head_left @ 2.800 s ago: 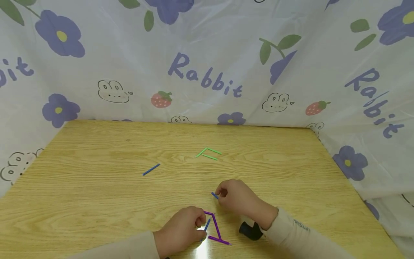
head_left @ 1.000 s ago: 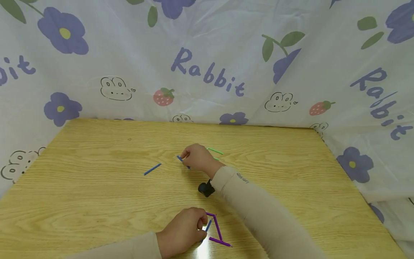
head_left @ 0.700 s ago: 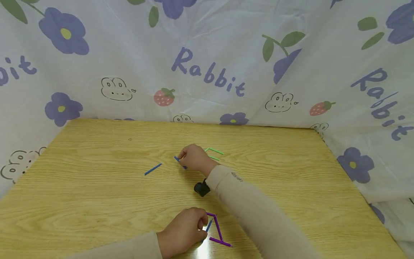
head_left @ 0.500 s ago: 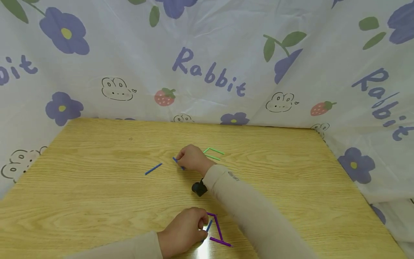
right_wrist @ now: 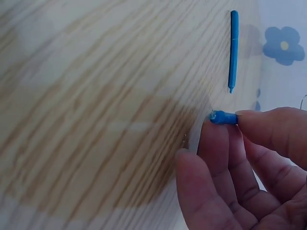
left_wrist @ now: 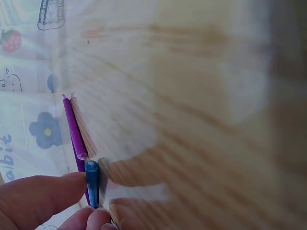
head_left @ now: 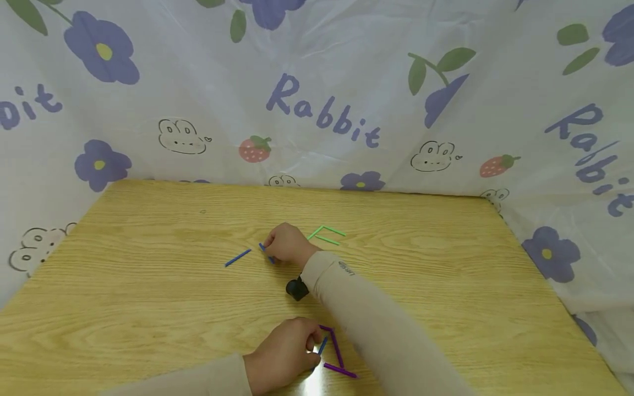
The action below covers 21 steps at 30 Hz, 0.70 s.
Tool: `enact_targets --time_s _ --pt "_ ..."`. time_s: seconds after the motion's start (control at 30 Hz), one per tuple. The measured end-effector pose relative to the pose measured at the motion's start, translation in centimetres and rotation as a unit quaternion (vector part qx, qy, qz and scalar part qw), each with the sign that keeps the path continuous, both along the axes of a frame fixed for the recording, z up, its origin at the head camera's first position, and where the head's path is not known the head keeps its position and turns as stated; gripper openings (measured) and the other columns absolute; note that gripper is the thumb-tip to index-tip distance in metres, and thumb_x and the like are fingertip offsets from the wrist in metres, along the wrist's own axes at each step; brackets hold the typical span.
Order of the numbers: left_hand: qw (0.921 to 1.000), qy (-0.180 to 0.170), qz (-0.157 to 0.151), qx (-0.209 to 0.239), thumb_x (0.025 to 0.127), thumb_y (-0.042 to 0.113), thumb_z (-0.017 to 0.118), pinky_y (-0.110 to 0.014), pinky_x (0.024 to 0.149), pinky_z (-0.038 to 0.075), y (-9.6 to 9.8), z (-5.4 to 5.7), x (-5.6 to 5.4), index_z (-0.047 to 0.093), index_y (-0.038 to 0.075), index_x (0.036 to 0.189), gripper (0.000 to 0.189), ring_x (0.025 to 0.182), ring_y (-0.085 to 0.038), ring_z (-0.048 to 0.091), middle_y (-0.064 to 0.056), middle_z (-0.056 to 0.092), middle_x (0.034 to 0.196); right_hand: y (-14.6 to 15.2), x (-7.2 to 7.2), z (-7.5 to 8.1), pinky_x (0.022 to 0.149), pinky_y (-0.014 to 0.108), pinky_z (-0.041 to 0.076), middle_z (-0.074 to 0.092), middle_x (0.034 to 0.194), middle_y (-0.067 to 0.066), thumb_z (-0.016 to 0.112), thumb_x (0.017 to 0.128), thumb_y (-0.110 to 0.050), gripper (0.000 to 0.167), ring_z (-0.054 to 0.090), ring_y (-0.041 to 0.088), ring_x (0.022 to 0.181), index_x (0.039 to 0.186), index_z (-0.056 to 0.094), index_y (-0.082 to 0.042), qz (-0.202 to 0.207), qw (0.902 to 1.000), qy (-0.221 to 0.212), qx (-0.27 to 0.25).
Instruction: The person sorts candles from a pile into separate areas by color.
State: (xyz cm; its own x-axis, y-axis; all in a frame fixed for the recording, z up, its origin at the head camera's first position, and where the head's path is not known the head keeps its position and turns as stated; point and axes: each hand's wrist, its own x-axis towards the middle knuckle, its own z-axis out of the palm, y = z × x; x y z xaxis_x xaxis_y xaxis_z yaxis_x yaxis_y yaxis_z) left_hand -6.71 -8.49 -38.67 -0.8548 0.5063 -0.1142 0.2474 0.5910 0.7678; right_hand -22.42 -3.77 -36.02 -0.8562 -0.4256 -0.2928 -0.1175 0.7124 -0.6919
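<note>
My right hand (head_left: 287,243) pinches a thin blue plastic stick (right_wrist: 224,118) low over the middle of the table, its finger and thumb on the near end in the right wrist view. Just left of it, another blue stick (head_left: 238,258) lies slanted on the wood. Near the front, my left hand (head_left: 282,355) holds a third blue stick (left_wrist: 92,177) between thumb and fingers. Close to its right are several purple sticks (head_left: 337,349) laid end to end in an angular, open shape; the left fingers cover part of it.
Several green sticks (head_left: 334,231) form an angular shape behind my right forearm, partly overlapped by the hand. A black wrist camera (head_left: 296,289) hangs under the right wrist. A printed curtain (head_left: 208,82) closes off the back and sides of the wooden table (head_left: 446,264).
The right hand has carried its blue stick from beside the purple sticks up and left, toward the lying blue stick, lately drifting slowly left. The left hand has stayed in place, holding its stick.
</note>
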Motion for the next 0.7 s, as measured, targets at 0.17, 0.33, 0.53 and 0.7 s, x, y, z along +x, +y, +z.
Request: enact_targets --time_s 0.17,0.33,0.53,0.7 --pt "0.9999 -0.013 -0.003 -0.005 0.073 -0.001 0.073 -0.023 0.060 0.042 0.0 0.2 -0.1 0.061 0.006 0.085 0.018 0.065 -0.003 0.044 0.007 0.049 0.073 -0.4 -0.1 -0.1 0.048 0.019 0.045 0.060 0.062 0.002 0.063 0.091 -0.008 0.014 0.053 0.010 0.052 0.100 0.072 -0.003 -0.001 1.0000 -0.003 0.009" --pt "0.9998 -0.015 -0.005 -0.009 0.074 -0.001 0.073 -0.022 0.060 0.041 0.0 0.3 -0.1 0.061 0.006 0.085 0.018 0.065 -0.003 0.044 0.006 0.049 0.073 -0.6 -0.3 -0.3 0.047 0.020 0.044 0.059 0.062 0.002 0.063 0.091 -0.007 0.011 0.052 0.011 0.053 0.097 0.072 -0.003 -0.004 0.9998 -0.014 0.013" --pt "0.9999 -0.003 -0.008 -0.005 0.074 -0.002 0.073 -0.022 0.060 0.041 -0.1 0.2 -0.1 0.061 0.005 0.085 0.018 0.065 -0.003 0.044 0.005 0.050 0.073 -1.0 -0.4 -0.4 0.046 0.020 0.042 0.056 0.058 0.000 0.063 0.091 -0.008 0.010 0.049 0.010 0.051 0.092 0.071 -0.004 0.000 0.9996 -0.007 0.028" --pt "0.9998 -0.018 -0.006 -0.008 0.075 0.000 0.073 -0.022 0.061 0.042 -0.1 0.4 -0.2 0.061 0.005 0.087 0.018 0.065 -0.003 0.044 0.006 0.050 0.074 -1.2 -0.4 -0.3 0.045 0.020 0.041 0.053 0.054 0.000 0.061 0.092 -0.008 0.013 0.046 0.010 0.047 0.083 0.070 -0.006 0.000 0.9989 -0.001 0.046"
